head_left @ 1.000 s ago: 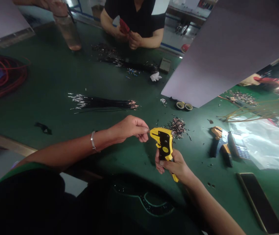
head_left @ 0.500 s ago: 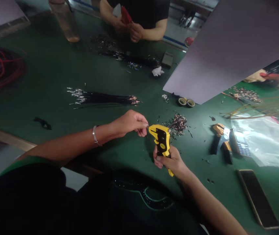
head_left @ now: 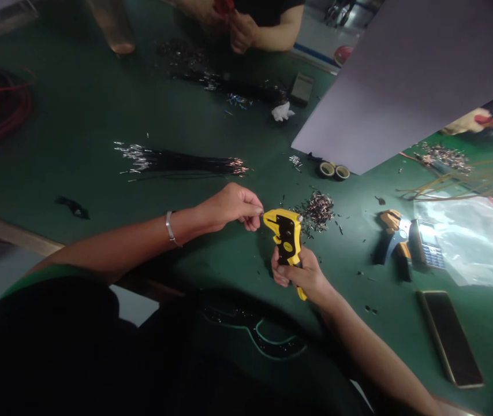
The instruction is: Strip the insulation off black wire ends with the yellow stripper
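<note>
My right hand (head_left: pixel 305 276) is shut around the grip of a yellow and black automatic wire stripper (head_left: pixel 287 237), holding it upright above the green table mat (head_left: pixel 77 115). My left hand (head_left: pixel 233 207) pinches a thin wire, barely visible, at the stripper's jaw end. Just beyond the tool lies a heap of cut wire bits and metal terminals (head_left: pixel 318 211). A bundle of black wires with bright metal ends (head_left: pixel 177 163) lies further out, not touching either hand.
To the right lie a second blue and orange stripper (head_left: pixel 391 234), a keypad phone (head_left: pixel 427 245), a plastic bag (head_left: pixel 467 240) and a smartphone (head_left: pixel 449 338). A co-worker's hands (head_left: pixel 242 29) hold a red tool at the far side. A large pale board (head_left: pixel 402 75) hangs overhead at right.
The view has tilted, so the table contents sit higher in the frame. My hands stay at the stripper, with the wire still pinched at its jaw.
</note>
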### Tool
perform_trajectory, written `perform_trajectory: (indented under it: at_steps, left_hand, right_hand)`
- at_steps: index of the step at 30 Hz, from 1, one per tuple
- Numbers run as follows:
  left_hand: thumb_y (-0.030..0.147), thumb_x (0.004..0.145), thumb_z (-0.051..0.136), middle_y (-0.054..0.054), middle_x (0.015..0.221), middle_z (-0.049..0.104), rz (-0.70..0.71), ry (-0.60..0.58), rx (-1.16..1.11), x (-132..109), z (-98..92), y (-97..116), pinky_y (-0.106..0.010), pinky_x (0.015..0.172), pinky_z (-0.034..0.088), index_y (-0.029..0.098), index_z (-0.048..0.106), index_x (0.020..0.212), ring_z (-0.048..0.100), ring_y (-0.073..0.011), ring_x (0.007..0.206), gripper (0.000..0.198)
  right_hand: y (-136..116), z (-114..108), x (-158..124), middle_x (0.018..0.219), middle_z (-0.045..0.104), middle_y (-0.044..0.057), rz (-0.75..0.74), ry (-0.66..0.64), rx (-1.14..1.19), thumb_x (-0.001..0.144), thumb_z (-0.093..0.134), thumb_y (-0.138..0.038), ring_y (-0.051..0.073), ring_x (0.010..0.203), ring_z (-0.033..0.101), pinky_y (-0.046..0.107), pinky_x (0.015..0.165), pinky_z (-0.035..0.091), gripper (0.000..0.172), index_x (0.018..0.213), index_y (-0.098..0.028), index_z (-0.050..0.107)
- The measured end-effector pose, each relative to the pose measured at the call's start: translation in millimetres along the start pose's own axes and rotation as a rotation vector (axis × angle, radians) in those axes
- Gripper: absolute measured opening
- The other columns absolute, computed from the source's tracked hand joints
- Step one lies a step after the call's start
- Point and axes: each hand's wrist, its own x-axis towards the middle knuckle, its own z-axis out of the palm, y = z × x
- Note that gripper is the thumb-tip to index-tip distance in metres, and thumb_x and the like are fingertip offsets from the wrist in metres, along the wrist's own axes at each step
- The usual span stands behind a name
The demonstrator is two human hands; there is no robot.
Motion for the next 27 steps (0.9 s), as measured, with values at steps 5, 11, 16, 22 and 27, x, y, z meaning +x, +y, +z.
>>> perform_trajectory:
  at_steps: [5, 11, 16, 22, 27]
  left_hand:
    - [0.014, 0.079, 0.063, -0.006, 0.059, 0.068, -0.016, 0.007, -0.002, 0.4, 0.9, 1.4, -0.024, 0.056, 0.051, 0.007, 0.067, 0.073, 0.062, -0.0105, 0.052, 0.01]
    - [0.013, 0.079, 0.062, -0.006, 0.059, 0.068, -0.02, 0.011, -0.015, 2.1, 1.8, 0.1, -0.024, 0.055, 0.051, 0.007, 0.067, 0.074, 0.062, -0.0107, 0.052, 0.01]
    - [0.013, 0.079, 0.062, -0.006, 0.058, 0.068, -0.03, 0.023, -0.024, 2.6, 2.4, -1.9, -0.024, 0.055, 0.051, 0.007, 0.067, 0.073, 0.061, -0.0104, 0.05, 0.01]
    - [0.013, 0.078, 0.063, -0.006, 0.058, 0.068, -0.044, 0.033, -0.015, 2.2, 3.6, -0.2, -0.024, 0.055, 0.05, 0.008, 0.067, 0.071, 0.062, -0.0103, 0.051, 0.01]
    - [0.012, 0.078, 0.063, -0.005, 0.057, 0.067, -0.041, 0.039, -0.033, 2.8, 3.6, -0.7, -0.023, 0.054, 0.051, 0.007, 0.067, 0.072, 0.061, -0.0097, 0.049, 0.009]
  right_hand:
    - [-4.3, 2.7, 1.1, 0.063, 0.056, -0.003, 0.028, 0.004, 0.026, 0.068, 0.073, -0.018, 0.007, 0.044, 0.045, 0.023, 0.041, 0.036, 0.02, 0.079, -0.015, 0.057]
    - [-6.2, 2.5, 0.7, 0.062, 0.056, -0.003, 0.037, 0.007, 0.055, 0.066, 0.073, -0.016, 0.007, 0.045, 0.045, 0.023, 0.041, 0.036, 0.021, 0.079, -0.015, 0.057]
    - [-5.8, 2.6, 1.8, 0.059, 0.054, -0.004, 0.042, -0.002, 0.061, 0.065, 0.072, -0.016, 0.007, 0.042, 0.044, 0.023, 0.04, 0.034, 0.02, 0.078, -0.016, 0.056]
    - [-3.8, 1.8, 2.1, 0.06, 0.055, -0.004, 0.023, 0.004, 0.052, 0.066, 0.07, -0.015, 0.007, 0.042, 0.044, 0.024, 0.04, 0.035, 0.019, 0.079, -0.016, 0.056]
    - [-5.3, 2.8, 1.7, 0.06, 0.055, -0.004, 0.026, -0.007, 0.045, 0.066, 0.069, -0.014, 0.007, 0.042, 0.044, 0.024, 0.04, 0.035, 0.018, 0.078, -0.016, 0.056]
